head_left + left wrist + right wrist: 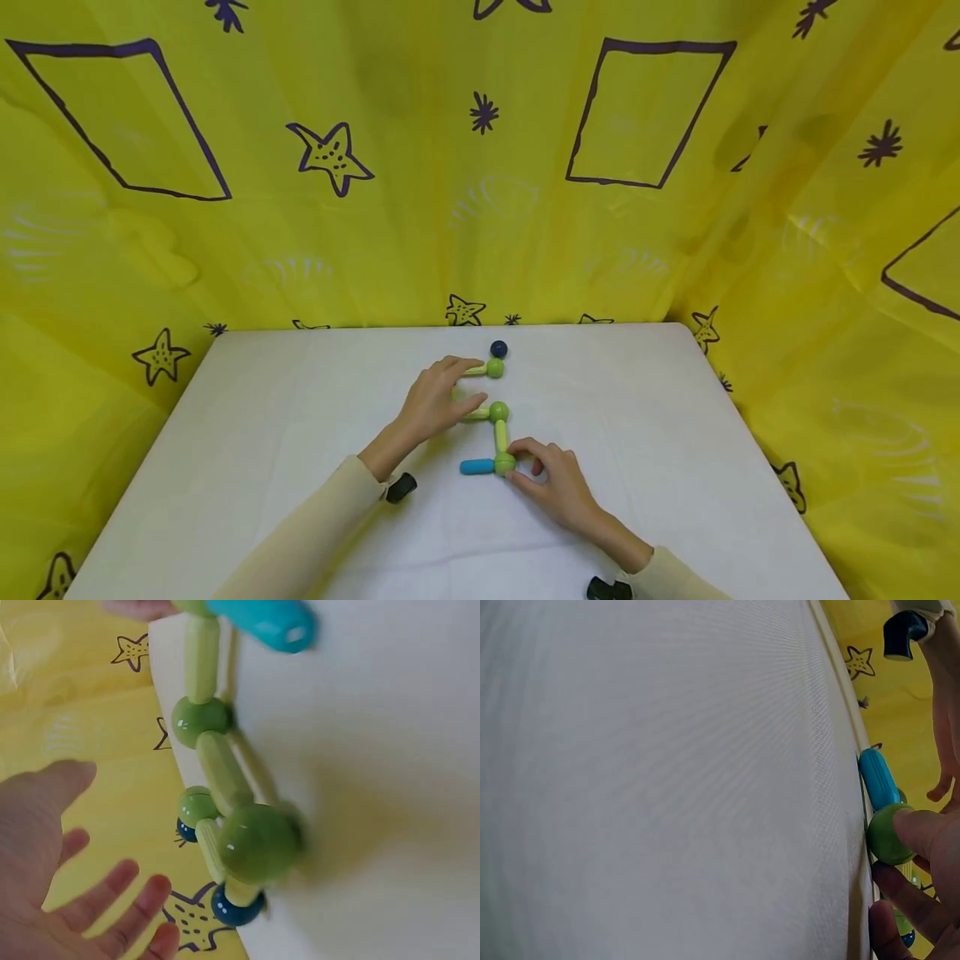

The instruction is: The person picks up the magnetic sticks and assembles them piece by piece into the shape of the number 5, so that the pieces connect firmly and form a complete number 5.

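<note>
Toy balls and rods joined in a zigzag lie on the white table. My right hand (557,483) pinches the near green ball (504,464) between thumb and fingers; the right wrist view shows the thumb on this green ball (891,834). A blue rod (477,467) sticks out left from it, and a light green rod (502,436) leads away to another green ball (498,412). Over the zigzag's left side hovers my left hand (435,400), fingers spread, hiding part of it from the head view. The left wrist view shows a large green ball (259,844) beside that hand, apart from it.
At the far end a dark blue ball (498,349) sits against a green ball (495,367). Another dark blue ball (237,906) shows in the left wrist view. A yellow patterned curtain (420,208) stands behind the white table (637,392) and along its sides.
</note>
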### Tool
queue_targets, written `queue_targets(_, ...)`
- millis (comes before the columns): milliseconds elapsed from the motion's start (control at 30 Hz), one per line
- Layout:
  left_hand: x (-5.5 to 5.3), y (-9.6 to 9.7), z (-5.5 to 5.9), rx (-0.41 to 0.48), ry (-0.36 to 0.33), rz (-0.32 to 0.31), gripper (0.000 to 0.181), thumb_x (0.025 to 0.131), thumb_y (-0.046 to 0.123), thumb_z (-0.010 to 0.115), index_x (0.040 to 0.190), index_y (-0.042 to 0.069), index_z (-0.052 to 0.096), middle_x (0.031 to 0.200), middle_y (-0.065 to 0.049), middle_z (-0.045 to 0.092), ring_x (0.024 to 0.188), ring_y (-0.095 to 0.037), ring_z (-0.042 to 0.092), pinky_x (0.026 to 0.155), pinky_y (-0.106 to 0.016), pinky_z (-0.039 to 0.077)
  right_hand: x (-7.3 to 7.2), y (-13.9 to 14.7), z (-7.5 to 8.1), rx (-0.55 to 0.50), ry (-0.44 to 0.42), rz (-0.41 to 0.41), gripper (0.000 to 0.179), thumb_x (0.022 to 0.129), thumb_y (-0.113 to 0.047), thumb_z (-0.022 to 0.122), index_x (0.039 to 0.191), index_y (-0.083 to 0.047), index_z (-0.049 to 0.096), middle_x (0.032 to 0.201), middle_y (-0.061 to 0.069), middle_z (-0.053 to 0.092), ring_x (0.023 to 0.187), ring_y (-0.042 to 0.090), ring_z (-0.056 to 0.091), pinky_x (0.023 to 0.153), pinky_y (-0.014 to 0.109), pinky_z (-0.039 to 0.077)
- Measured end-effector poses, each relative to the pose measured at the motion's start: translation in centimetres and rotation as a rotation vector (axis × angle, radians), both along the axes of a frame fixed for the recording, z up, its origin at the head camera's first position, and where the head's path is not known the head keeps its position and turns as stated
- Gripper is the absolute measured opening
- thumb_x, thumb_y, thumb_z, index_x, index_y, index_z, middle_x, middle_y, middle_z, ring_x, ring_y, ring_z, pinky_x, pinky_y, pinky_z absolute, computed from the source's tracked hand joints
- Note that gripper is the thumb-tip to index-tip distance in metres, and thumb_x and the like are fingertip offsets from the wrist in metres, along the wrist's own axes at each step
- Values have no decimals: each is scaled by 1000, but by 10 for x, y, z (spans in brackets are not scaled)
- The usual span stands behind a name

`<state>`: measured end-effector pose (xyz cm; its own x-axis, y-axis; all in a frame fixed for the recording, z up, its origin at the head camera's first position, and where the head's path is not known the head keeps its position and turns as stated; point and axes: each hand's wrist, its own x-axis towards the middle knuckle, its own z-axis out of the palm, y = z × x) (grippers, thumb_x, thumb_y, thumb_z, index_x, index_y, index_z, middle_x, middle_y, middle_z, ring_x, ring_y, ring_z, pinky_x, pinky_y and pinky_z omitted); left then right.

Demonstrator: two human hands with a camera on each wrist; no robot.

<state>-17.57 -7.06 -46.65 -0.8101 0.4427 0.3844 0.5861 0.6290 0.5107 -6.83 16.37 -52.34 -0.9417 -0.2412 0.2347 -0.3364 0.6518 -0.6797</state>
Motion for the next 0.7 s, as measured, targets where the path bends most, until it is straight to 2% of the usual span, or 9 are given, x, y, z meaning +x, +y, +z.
queue_targets(167,-23,19,6,31,-68,97,51,90,30,80,135,12,65,127,-15,67,112,-33,65,92,-51,53,1,2,-1,-6,-7,-1,34,85,-25,86,116,-27,72,94,-20,66,72,3,48,71,30,34)
queue_targets(267,-35,28,8,13,-100,148,51,90,31,79,136,13,64,127,-16,66,111,-34,65,94,-53,51,1,2,-1,-10,-1,8,34,85,-26,85,116,-27,72,97,-21,67,72,4,48,71,30,34)
queue_targets(433,-51,41,11,-24,-155,190,52,92,33,77,137,11,63,133,-17,64,118,-36,62,100,-55,48,1,1,0,-2,-3,6,33,85,-25,85,115,-26,72,96,-21,66,72,3,48,73,32,33)
queue_targets(700,-73,63,5,-84,-191,256,51,93,31,77,135,8,63,127,-18,66,111,-34,65,93,-50,53,1,2,1,7,-24,-10,33,85,-25,85,116,-27,72,100,-20,68,73,3,49,73,32,33)
